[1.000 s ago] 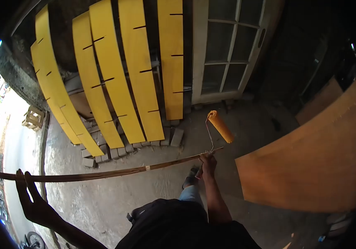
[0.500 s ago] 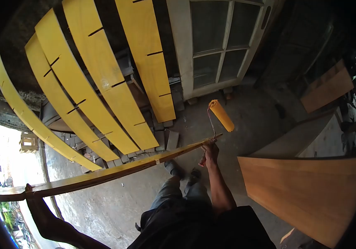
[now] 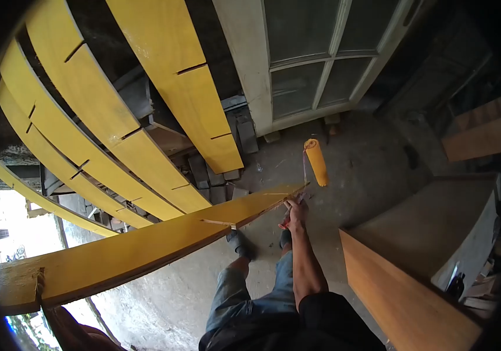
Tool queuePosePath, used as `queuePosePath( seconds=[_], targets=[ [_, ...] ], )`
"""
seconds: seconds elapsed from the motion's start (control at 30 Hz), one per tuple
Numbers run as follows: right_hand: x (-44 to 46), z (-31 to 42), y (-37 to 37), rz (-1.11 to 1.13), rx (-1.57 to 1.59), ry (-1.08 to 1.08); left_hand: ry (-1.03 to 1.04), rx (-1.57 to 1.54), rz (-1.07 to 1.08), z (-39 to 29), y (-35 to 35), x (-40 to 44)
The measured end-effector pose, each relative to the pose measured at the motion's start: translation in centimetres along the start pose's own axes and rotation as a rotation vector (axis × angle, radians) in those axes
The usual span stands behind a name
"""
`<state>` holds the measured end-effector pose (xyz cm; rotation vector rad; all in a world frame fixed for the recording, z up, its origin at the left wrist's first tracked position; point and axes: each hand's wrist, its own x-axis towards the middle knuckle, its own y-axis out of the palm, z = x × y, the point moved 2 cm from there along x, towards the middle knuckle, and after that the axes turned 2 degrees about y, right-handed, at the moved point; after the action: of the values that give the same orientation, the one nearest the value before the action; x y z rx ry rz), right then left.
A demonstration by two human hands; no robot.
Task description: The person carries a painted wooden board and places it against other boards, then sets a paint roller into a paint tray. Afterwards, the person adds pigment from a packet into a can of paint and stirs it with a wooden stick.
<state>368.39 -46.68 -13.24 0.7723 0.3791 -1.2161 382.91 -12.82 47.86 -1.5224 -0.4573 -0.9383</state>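
Note:
A long yellow board [image 3: 145, 243] with slots stretches across the view, its yellow face tilted upward. Near its far left end, my left hand [image 3: 66, 324] holds it from below, dark and mostly hidden, with a finger at a slot. My right hand [image 3: 297, 212] is closed at the board's right end and also grips the red handle of a paint roller. Beyond that hand, the orange-yellow roller [image 3: 316, 162] sticks up past the board's edge on its wire frame.
Several yellow slotted boards [image 3: 163, 169] lean at the upper left above grey blocks [image 3: 247, 137]. Behind stands a white-framed glazed door [image 3: 262, 108]. An unpainted wooden panel [image 3: 396, 292] is at the lower right, a smaller brown board [image 3: 478, 131] farther back.
The held board has tilted, so its yellow face shows instead of its thin edge. The view has turned, and the leaning boards appear larger and farther left.

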Motion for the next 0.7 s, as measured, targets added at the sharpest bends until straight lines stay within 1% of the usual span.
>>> queuePosePath(
  seconds=[0.13, 0.23, 0.33, 0.53, 0.57, 0.63, 0.7],
  targets=[
    [5.6, -2.7, -1.6, 0.059, 0.040, -0.001, 0.026, 0.025, 0.011, -3.9, 2.8, -0.9],
    [6.4, -2.1, -2.0, 0.024, 0.023, 0.016, 0.047, 0.042, 0.025, -6.2, 4.4, -1.4],
    [7.9, -2.0, -2.6, -0.010, -0.034, 0.081, 0.064, 0.045, 0.030, -8.0, 5.7, -1.8],
    [9.8, -2.2, -3.6, -0.001, 0.030, 0.044, 0.103, 0.022, 0.054, -10.9, 7.3, -2.4],
    [10.7, -3.1, -4.8, -0.014, -0.058, 0.049, 0.109, 0.012, 0.059, -11.3, 7.5, -2.4],
    [10.9, -1.7, -5.3, -0.006, -0.137, 0.044, 0.105, -0.018, 0.072, -11.9, 7.7, -2.2],
    [7.6, 2.1, -6.0, -0.037, -0.532, -0.091, 0.101, -0.051, 0.083, -12.4, 7.9, -1.7]
  ],
)
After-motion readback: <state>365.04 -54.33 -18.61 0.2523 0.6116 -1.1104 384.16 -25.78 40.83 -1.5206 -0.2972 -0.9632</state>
